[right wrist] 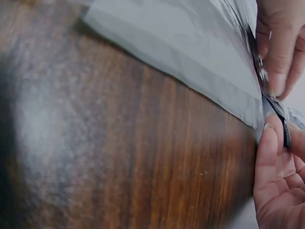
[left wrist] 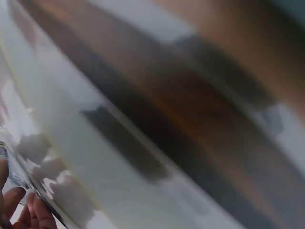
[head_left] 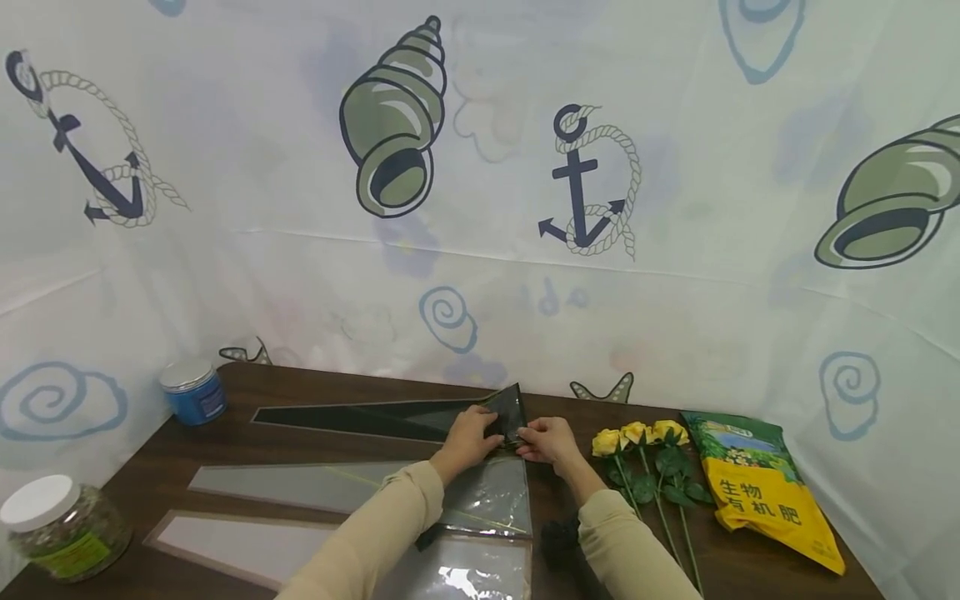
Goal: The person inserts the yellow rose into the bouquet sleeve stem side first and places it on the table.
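at the left end of the table [head_left: 161, 475], 2 lidded jars: a blue jar [head_left: 197, 400] toward the back and, nearer, a clear jar [head_left: 71, 537] with a white lid and brownish-green contents, too small to name. at the right end, a yellow-and-green bag [head_left: 772, 492], lying with contents hidden, just beside 3 yellow roses [head_left: 636, 432]. across the middle, 3 long tapered sleeves, narrow ends leftward: a black sleeve [head_left: 408, 414] at the back, then a grey sleeve [head_left: 330, 486], then a pale sleeve [head_left: 262, 546].

at the black sleeve's wide right end, close together, the left hand [head_left: 470, 437], pinching its edge between thumb and fingers, and the right hand [head_left: 546, 440], gripping the same edge with curled fingers and thumb. left forearm slanting over the grey and pale sleeves.

1 corner of the black sleeve tilted up near the table's back edge. bare wood between the black and grey sleeves, also between right hand and roses.
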A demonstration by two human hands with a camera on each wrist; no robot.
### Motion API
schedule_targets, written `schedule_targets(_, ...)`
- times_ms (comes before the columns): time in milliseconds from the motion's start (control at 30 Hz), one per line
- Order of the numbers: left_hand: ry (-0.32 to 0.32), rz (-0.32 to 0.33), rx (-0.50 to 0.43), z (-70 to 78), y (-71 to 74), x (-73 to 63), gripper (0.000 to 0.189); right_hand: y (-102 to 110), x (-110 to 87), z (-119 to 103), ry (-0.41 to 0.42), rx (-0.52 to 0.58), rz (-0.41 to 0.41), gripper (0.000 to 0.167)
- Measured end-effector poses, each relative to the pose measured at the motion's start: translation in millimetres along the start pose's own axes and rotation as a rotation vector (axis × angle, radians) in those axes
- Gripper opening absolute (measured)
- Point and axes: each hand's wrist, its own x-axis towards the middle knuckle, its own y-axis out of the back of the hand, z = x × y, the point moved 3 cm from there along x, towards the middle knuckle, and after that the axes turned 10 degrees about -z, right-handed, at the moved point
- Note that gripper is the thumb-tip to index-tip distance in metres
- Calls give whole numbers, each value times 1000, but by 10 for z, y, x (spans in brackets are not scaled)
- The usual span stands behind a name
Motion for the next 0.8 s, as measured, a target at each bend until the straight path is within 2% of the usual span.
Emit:
schedule_targets(133,15,75,-111,48,18,-2,41,-7,-17,-8,20,-14,21,11)
schedule_targets(333,140,171,-210,155,25,-9,42,-32,-9,0,56,-59,33,11)
schedule_targets(433,202,216,-213,192,11,-1,39,-42,-1,15,73,-65,27,11)
schedule_targets(533,233,257,-195,212,-10,13,36,-43,1,26,84,-62,28,11)
schedule_targets(667,246,286,-171,223,-31,39,30,-26,-7,27,89,-56,35,15)
schedule_targets(800,242,278,-177,218,-30,37,27,-21,-13,29,90,-59,45,21)
